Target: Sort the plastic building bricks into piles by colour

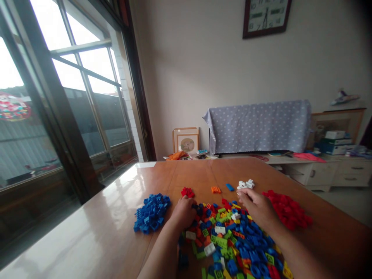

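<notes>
A big mixed heap of toy building bricks (222, 242) lies before me, in blue, green, red, orange, yellow and white. At its far left edge is my left hand (186, 212), fingers curled down; what they hold, if anything, is hidden. A small group of red bricks (187, 192) lies just beyond that hand. My right hand (253, 200) is pinched closed over the heap's far right side, with a bit of white brick (238, 193) showing at the fingertips. Right beyond those fingers is a small pile of white bricks (246, 183).
Blue bricks (152, 213) are piled at the left, and red bricks (287, 209) at the right. An orange brick (216, 190) and a flat blue brick (229, 187) lie beyond the heap. The glossy wooden table (116, 221) ends before a low white cabinet (325, 172).
</notes>
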`<state>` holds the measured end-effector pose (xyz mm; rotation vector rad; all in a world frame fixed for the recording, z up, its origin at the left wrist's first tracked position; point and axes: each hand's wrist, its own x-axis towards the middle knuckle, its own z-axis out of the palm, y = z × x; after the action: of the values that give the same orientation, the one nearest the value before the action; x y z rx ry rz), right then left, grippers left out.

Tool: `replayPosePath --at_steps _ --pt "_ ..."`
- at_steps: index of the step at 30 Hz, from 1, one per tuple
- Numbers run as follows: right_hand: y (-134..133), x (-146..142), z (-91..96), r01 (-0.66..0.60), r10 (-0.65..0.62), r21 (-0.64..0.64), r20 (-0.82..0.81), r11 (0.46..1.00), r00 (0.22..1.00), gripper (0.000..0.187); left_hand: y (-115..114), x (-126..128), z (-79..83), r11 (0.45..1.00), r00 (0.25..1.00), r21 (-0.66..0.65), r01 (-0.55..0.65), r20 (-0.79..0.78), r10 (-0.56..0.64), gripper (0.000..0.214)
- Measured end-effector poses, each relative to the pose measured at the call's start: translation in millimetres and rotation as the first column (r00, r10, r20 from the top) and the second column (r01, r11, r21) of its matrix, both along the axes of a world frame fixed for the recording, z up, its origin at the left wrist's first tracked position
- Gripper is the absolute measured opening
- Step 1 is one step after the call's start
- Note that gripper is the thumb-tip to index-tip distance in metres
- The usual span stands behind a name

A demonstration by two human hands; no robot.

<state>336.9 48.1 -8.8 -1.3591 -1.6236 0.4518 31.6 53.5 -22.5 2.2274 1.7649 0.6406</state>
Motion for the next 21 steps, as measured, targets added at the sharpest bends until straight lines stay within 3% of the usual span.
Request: replayPosePath --at_steps 8,11,15,18,21 --pt "6 4 -9.4 0.001 -0.001 -0.027 -0.007 1.0 1.0 0.044 1 2 -1.2 0.998 0.994 -0.046 -0.034 0.104 0.038 0.026" --pt "6 5 -9.9 -0.007 0.007 -0.051 -0.005 0.999 1.0 0.046 1 2 -3.3 0.998 0.968 -0.059 -0.032 0.248 0.045 0.029" --pt "5 5 -8.4 -0.011 0.012 -0.069 0.005 0.998 1.0 0.046 3 2 -6.4 0.989 0.757 -0.118 -0.085 0.638 0.141 0.025" --pt "5 5 -9.3 -0.012 0.011 -0.082 -0.016 0.997 1.0 0.043 8 -1 -4.1 0.976 0.594 -0.14 -0.164 0.776 0.212 0.022" --pt "7 7 -12.2 -0.009 0.006 -0.095 -0.03 0.995 1.0 0.041 13 -10 2.1 0.953 0.328 -0.19 -0.237 0.908 0.262 0.018"
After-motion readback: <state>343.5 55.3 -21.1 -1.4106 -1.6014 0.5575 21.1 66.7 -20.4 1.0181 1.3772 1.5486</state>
